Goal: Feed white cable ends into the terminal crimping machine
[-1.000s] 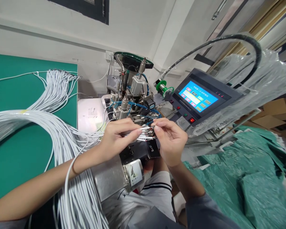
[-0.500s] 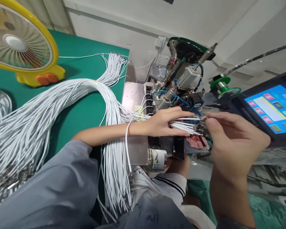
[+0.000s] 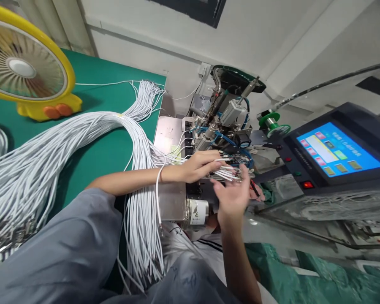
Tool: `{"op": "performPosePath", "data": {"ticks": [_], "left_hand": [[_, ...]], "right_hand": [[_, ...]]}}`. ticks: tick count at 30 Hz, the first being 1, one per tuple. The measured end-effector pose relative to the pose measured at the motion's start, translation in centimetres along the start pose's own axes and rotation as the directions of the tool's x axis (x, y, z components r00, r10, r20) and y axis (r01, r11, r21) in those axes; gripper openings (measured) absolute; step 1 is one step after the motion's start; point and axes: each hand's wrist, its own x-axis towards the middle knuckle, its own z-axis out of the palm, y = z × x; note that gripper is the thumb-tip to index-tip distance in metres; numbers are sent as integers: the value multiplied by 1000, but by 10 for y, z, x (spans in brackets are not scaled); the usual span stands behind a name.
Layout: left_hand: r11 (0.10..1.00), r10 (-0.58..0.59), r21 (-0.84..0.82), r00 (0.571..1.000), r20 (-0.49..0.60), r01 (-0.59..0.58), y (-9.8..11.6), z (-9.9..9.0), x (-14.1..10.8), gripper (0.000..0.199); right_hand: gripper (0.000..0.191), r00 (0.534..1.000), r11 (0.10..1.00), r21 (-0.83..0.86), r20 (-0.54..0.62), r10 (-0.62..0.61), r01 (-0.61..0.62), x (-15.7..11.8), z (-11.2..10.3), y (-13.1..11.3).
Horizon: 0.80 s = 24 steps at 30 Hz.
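My left hand [image 3: 200, 165] is closed round a small bunch of white cables [image 3: 224, 172], whose metal-tipped ends stick out to the right. Just beside those ends is my right hand [image 3: 232, 192], palm turned up, with thumb and fingers apart and nothing gripped in it. Under my left forearm a large bundle of white cables [image 3: 144, 211] hangs over the table edge. Several thin white cables run from it toward the machine [image 3: 209, 135], next to a metal plate [image 3: 169, 131].
On the green table [image 3: 98, 67] stand a yellow fan [image 3: 47, 101] and a long cable bundle [image 3: 72, 131]. A lit control screen [image 3: 338, 150] is at the right, near a green spool [image 3: 272, 122]. A labelled jar [image 3: 198, 212] sits below my left hand.
My right hand has come away from the cable tip it was pinching, moved left and opened. My left hand still holds the bunch. The view has shifted to the right.
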Motion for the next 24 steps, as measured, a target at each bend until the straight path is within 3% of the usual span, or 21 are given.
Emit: {"op": "performPosePath", "data": {"ticks": [3,6,8,12,16,18,21,24], "left_hand": [[1000,-10,8,999,-48,10,1,4,-4,42],[999,-41,7,990,-138,42,3,5,-8,40],[998,-55,31,983,-176,61,7,-1,-9,39],[986,-91,124,984,-154,110,18,-33,-4,36],[945,-134,270,970,-203,187,36,-78,-1,31],[895,-158,379,961,-227,236,49,-99,-4,31],[747,-251,576,943,-220,333,71,-122,-16,31],[536,-433,685,858,-278,493,88,-139,-38,29]], "right_hand": [[82,997,995,90,72,37,-43,-4,23,14],[72,999,979,199,39,33,-40,-1,41,18],[60,994,969,234,92,54,-74,1,48,20],[40,982,969,212,168,93,-128,-1,52,28],[26,978,997,44,199,56,-66,-5,47,33],[21,972,995,-96,235,-3,26,-6,43,35],[36,952,975,-186,299,-59,119,-9,40,38],[37,927,983,-142,369,-59,119,-14,38,43]]}}
